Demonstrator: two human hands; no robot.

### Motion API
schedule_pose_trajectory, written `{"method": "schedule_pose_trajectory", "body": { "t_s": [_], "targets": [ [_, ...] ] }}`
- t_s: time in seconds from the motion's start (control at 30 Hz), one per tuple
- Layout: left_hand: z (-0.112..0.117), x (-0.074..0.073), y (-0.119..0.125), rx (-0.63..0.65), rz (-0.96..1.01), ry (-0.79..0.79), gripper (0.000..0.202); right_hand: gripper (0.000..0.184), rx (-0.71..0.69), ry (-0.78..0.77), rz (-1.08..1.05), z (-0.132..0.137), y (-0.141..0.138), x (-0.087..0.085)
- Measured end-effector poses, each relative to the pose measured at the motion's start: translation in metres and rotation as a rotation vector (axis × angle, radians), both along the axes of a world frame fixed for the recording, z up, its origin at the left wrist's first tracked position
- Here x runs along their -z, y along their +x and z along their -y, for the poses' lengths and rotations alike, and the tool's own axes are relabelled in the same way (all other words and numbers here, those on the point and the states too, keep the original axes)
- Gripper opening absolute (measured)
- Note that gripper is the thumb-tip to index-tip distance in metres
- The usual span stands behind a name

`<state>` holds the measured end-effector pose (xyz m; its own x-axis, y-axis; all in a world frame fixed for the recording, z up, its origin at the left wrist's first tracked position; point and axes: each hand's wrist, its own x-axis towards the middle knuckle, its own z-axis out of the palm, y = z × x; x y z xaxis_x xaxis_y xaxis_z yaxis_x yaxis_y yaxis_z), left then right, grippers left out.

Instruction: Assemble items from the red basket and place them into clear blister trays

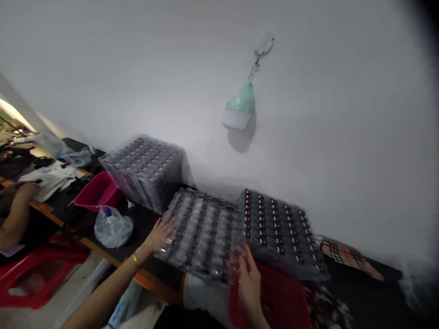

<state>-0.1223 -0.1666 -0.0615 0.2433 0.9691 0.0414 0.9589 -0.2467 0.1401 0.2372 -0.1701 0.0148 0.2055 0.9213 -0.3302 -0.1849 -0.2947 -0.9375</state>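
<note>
In the head view, a clear plastic blister tray (202,233) is before the person, over the front part of the black tabletop (147,228); rows of moulded hollows run across it; whether it rests flat or is held up a little cannot be told. The left hand (166,233) is opened wide, its fingers spread over the tray's left edge, a gold bracelet (136,259) on the wrist; the right hand (249,274) is at the near right corner, fingers bent at the rim, though blur hides whether they pinch it.

To the right, just beside the tray, is a filled tray (291,265) with rows of small dark pieces; a red plastic bin (284,304) is below its near edge, and a plaid pouch (353,258) lies past its right end. Behind and to the left, by the wall (325,114), rises a tall stack of trays (133,183); beside it are a pink basin (87,199) and a knotted clear bag (113,230) with something blue at its top; a mint-green and white bulb lamp (242,105) hangs from a hook (265,49). At far left, a co-worker's hand (28,189) rests near white papers (51,178), above a red stool (68,254).
</note>
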Motion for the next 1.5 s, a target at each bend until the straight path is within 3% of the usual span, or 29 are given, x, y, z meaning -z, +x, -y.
{"method": "schedule_pose_trajectory", "body": {
  "t_s": [0.27,0.53,0.8,1.1,1.23,1.37,1.5],
  "targets": [
    [0.000,0.005,-0.002,0.001,-0.027,0.019,0.052,0.094,-0.011,-0.029,0.035,0.001,0.002,-0.008],
    [0.000,0.009,-0.003,0.023,-0.044,0.069,0.052,0.101,-0.023,-0.015,0.019,-0.006,0.000,-0.001],
    [0.001,0.008,-0.006,0.062,-0.027,0.068,0.053,0.113,0.018,-0.102,-0.045,-0.006,-0.002,-0.002],
    [0.005,-0.010,-0.002,0.108,0.000,0.019,0.062,0.108,0.064,-0.168,-0.107,-0.006,0.005,0.016],
    [0.011,-0.020,-0.001,0.136,0.023,-0.008,0.069,0.114,0.050,-0.206,-0.147,-0.003,0.005,0.016],
    [0.015,-0.024,-0.001,0.146,0.049,-0.018,0.071,0.113,0.011,-0.187,-0.138,-0.002,0.005,0.017],
    [0.017,-0.027,-0.005,0.164,0.068,-0.023,0.074,0.107,-0.037,-0.115,-0.072,0.001,0.008,0.031]
  ]
}}
